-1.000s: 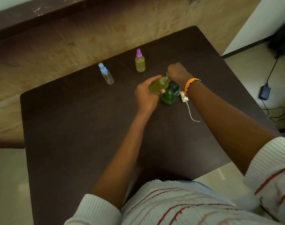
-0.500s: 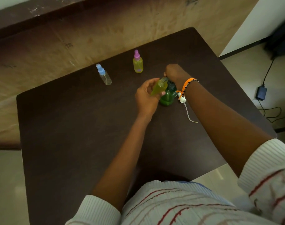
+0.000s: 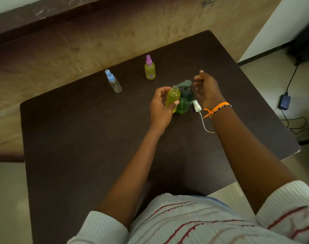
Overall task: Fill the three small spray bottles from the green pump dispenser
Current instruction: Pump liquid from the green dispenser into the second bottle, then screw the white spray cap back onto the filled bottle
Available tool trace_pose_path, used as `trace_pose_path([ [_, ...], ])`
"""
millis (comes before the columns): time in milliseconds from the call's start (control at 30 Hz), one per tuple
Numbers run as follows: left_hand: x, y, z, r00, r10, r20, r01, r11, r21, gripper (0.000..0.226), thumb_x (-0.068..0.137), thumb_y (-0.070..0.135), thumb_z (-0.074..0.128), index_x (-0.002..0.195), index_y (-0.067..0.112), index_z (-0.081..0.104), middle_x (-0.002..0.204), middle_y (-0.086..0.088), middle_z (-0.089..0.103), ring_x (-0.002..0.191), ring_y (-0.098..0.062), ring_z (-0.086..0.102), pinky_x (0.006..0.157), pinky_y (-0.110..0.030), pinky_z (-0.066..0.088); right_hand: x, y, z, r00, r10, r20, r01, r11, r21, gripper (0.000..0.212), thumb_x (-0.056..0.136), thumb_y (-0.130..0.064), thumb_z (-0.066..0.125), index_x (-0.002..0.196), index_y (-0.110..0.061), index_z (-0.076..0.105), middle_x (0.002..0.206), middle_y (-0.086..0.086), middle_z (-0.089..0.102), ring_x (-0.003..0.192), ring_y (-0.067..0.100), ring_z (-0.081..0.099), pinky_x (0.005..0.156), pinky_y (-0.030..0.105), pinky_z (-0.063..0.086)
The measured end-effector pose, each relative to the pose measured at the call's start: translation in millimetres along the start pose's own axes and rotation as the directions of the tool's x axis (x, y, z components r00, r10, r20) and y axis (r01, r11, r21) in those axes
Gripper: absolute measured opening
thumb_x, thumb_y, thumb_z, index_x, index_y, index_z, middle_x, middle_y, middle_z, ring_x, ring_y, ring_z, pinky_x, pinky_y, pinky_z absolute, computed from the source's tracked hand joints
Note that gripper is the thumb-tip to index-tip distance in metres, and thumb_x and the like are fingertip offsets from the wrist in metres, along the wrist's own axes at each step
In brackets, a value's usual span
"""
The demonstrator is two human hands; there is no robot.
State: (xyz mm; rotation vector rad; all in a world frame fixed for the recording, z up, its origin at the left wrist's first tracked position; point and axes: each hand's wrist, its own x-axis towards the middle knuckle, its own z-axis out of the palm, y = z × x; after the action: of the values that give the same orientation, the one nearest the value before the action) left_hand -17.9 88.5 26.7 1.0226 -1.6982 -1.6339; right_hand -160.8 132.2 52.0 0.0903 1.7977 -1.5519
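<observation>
Left hand's grip (image 3: 161, 104) pinches an uncapped small spray bottle (image 3: 173, 98) filled with yellow-green liquid, thumb across its front and fingers behind, holding it tilted with its open neck just under the spout of the green pump dispenser (image 3: 184, 101). Right hand's grip (image 3: 205, 88) is spread and empty, fingers loosely curved, hovering just to the right of the dispenser's pump head without touching it. An orange and black beaded bracelet (image 3: 218, 108) circles the right wrist.

Seen from the head camera, the dispenser stands upright near the middle of a dark brown counter (image 3: 79, 138). A white spray cap (image 3: 196, 106) with its thin dip tube lies on the counter just right of the dispenser, beside the right wrist. Farther back stand two capped small bottles, well apart from the hands: one with a pink cap (image 3: 149, 68), full of yellow-green liquid, and to its left one with a blue cap (image 3: 113, 83), which looks clear. White sleeves with red stripes (image 3: 185, 221) fill the bottom edge. A black charger (image 3: 284, 102) and cable lie on the floor at right.
</observation>
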Motion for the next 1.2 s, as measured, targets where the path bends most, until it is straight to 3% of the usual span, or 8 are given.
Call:
trace_pose_path([
  [233, -6, 2, 2, 1.0, -0.021, -0.006, 0.021, 1.0, -0.006, 0.041, 0.074, -0.004, 0.07, 0.104, 0.018, 0.051, 0.111, -0.001, 0.059, 0.103, -0.014, 0.059, 0.09, -0.033, 0.051, 3, 52, -49, 0.99, -0.082, -0.113, 0.034, 0.926, -0.375, 0.012, 0.087, -0.011, 0.052, 0.079, -0.011, 0.061, 0.073, 0.004, 0.051, 0.067, 0.014, 0.044, 0.058, 0.024, 0.035],
  [300, -8, 2, 2, 1.0, -0.021, -0.004, 0.021, 1.0, -0.003, 0.042, 0.074, -0.003, 0.071, 0.103, 0.019, 0.051, 0.111, -0.001, 0.059, 0.104, -0.016, 0.059, 0.091, -0.037, 0.051, 1, 63, -48, 0.985, -0.139, -0.104, 0.07, 0.866, -0.495, 0.019, 0.09, -0.013, 0.054, 0.101, -0.004, 0.067, 0.093, 0.008, 0.059, 0.087, 0.019, 0.053, 0.071, 0.024, 0.039],
  [400, -11, 2, 2, 1.0, -0.02, -0.002, 0.02, 1.0, 0.011, 0.042, 0.074, -0.003, 0.072, 0.104, 0.019, 0.051, 0.11, 0.001, 0.059, 0.102, -0.011, 0.059, 0.091, -0.036, 0.052, 0, 73, -40, 0.968, -0.249, -0.029, 0.162, 0.71, -0.685, 0.027, 0.086, -0.015, 0.065, 0.1, 0.008, 0.065, 0.105, 0.024, 0.064, 0.104, 0.034, 0.056, 0.081, 0.034, 0.042],
  [500, -14, 4, 0, 1.0, -0.015, -0.002, 0.015, 1.0, 0.004, 0.042, 0.074, -0.003, 0.072, 0.103, 0.019, 0.051, 0.108, 0.003, 0.059, 0.1, -0.009, 0.058, 0.091, -0.038, 0.052, 5, 80, -33, 0.962, -0.274, -0.006, 0.162, 0.584, -0.795, 0.038, 0.08, -0.018, 0.071, 0.109, 0.004, 0.059, 0.124, 0.022, 0.052, 0.112, 0.036, 0.052, 0.091, 0.035, 0.041],
  [667, -20, 7, -6, 1.0, 0.003, 0.001, -0.003, 1.0, 0.0, 0.042, 0.073, -0.003, 0.072, 0.101, 0.022, 0.053, 0.106, 0.005, 0.06, 0.098, -0.007, 0.059, 0.089, -0.036, 0.052, 4, 80, -28, 0.954, -0.288, -0.088, 0.113, 0.613, -0.782, 0.029, 0.086, -0.015, 0.061, 0.109, 0.003, 0.06, 0.119, 0.021, 0.057, 0.11, 0.039, 0.055, 0.082, 0.035, 0.043],
  [900, -29, 15, -6, 1.0, 0.023, 0.002, -0.023, 1.0, -0.016, 0.041, 0.072, -0.004, 0.073, 0.103, 0.017, 0.055, 0.108, 0.0, 0.062, 0.098, -0.009, 0.06, 0.083, -0.026, 0.052, -8, 65, -33, 0.969, -0.178, -0.171, 0.051, 0.822, -0.567, 0.04, 0.084, -0.042, 0.064, 0.084, -0.002, 0.062, 0.087, 0.015, 0.061, 0.084, 0.028, 0.059, 0.063, 0.025, 0.039],
  [1033, -38, 21, -10, 0.999, 0.045, 0.007, -0.045, 0.999, -0.013, 0.039, 0.074, -0.002, 0.072, 0.106, 0.016, 0.056, 0.11, 0.001, 0.063, 0.101, -0.009, 0.06, 0.082, -0.02, 0.052, -26, 49, -34, 0.98, -0.172, -0.095, 0.116, 0.896, -0.43, 0.024, 0.079, -0.021, 0.071, 0.069, -0.003, 0.059, 0.068, 0.008, 0.056, 0.065, 0.019, 0.051, 0.061, 0.027, 0.039],
  [1200, -47, 26, -19, 0.997, 0.08, -0.009, -0.08, 0.997, -0.009, 0.038, 0.078, -0.003, 0.068, 0.111, 0.013, 0.057, 0.111, 0.0, 0.064, 0.104, -0.011, 0.061, 0.084, -0.016, 0.05, -61, 27, -37, 0.986, -0.162, 0.043, 0.167, 0.957, -0.238, 0.023, 0.078, -0.007, 0.072, 0.077, -0.015, 0.05, 0.076, 0.0, 0.051, 0.067, 0.008, 0.044, 0.061, 0.021, 0.036],
])
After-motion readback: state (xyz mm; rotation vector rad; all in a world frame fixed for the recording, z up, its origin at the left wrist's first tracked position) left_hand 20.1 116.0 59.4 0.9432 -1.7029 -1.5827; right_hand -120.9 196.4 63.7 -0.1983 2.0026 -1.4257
